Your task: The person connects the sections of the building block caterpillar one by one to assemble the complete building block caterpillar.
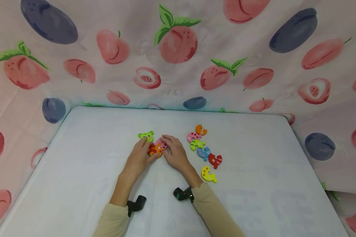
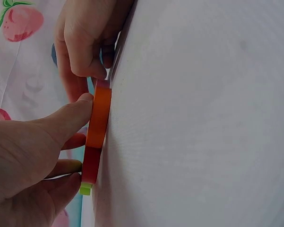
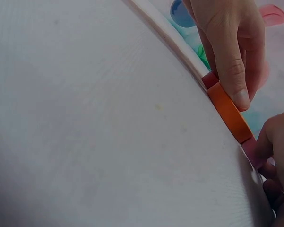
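Flat wooden number puzzle pieces lie joined under both hands. A lime-green animal head piece (image 1: 146,135) with eyes leads the row, followed by a red piece (image 2: 91,165), an orange piece (image 1: 155,151) with dots and a pink piece (image 1: 160,143). My left hand (image 1: 138,159) spans the row, thumb pressing on top of the orange piece and other fingers touching by the red one. From the other side my right hand (image 1: 176,154) pinches the pink piece, seen edge-on against the orange one in the right wrist view. Its fingertips are partly hidden.
To the right lies a loose curve of pieces: an orange one (image 1: 200,130), a pink one (image 1: 193,137), a green one (image 1: 197,144), a blue one (image 1: 203,153), a red one (image 1: 215,160) and a yellow one (image 1: 208,174). Fruit-print cloth (image 1: 178,82) hangs behind the white table (image 1: 255,197).
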The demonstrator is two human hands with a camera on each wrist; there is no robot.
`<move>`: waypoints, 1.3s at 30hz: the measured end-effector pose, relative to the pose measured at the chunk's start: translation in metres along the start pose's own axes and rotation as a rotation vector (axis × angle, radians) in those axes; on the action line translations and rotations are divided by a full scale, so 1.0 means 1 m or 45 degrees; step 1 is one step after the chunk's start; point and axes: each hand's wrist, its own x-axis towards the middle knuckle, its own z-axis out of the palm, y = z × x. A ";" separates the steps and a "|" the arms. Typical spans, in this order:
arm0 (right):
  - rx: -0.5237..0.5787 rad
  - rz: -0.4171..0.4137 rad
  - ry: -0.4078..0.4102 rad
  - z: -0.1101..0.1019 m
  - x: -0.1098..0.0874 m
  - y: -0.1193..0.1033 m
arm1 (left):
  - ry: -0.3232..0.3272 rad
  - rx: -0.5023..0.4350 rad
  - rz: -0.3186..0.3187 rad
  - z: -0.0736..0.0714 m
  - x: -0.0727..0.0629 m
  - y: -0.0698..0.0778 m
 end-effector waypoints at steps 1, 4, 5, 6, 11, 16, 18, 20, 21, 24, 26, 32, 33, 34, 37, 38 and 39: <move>0.017 0.013 0.015 0.000 0.000 0.000 | 0.003 -0.002 0.000 0.000 0.000 0.000; 0.063 0.076 0.070 0.002 0.000 0.000 | 0.009 -0.004 0.009 0.000 0.000 0.001; 0.075 0.097 0.090 0.003 0.000 0.000 | 0.010 -0.002 0.015 0.001 -0.001 0.001; 0.090 0.120 0.107 0.003 0.000 0.000 | 0.005 0.006 0.016 0.001 -0.001 0.001; 0.120 0.185 0.148 0.003 0.000 -0.001 | -0.055 0.083 0.032 0.002 -0.004 0.005; 0.131 0.200 0.151 0.002 -0.001 -0.001 | -0.088 0.134 0.021 0.002 -0.005 0.009; 0.163 0.234 0.170 0.002 -0.002 -0.001 | -0.096 0.138 0.016 0.002 -0.004 0.009; 0.213 0.275 0.193 0.001 -0.003 -0.001 | -0.099 0.144 0.020 0.002 -0.003 0.010; 0.234 0.298 0.198 0.001 -0.004 -0.001 | -0.099 0.147 0.022 0.002 -0.003 0.011; 0.297 0.334 0.190 -0.001 -0.009 -0.004 | -0.090 0.167 0.031 0.003 -0.001 0.013; 0.298 0.336 0.157 -0.004 -0.014 -0.006 | -0.087 0.199 0.057 0.003 0.001 0.016; 0.295 0.284 0.051 -0.017 -0.033 -0.004 | -0.112 0.278 0.134 0.006 0.002 0.023; 0.304 0.272 0.046 -0.019 -0.037 -0.003 | -0.119 0.279 0.133 0.005 0.001 0.023; 0.320 0.260 0.051 -0.021 -0.040 -0.002 | -0.127 0.287 0.136 0.005 0.001 0.024; 0.357 0.211 0.141 -0.030 -0.046 0.001 | -0.160 0.298 0.163 0.005 0.000 0.025; 0.363 0.202 0.183 -0.034 -0.048 0.002 | -0.163 0.297 0.180 0.005 0.000 0.025; 0.365 0.191 0.233 -0.037 -0.049 0.004 | -0.169 0.299 0.196 0.004 0.000 0.025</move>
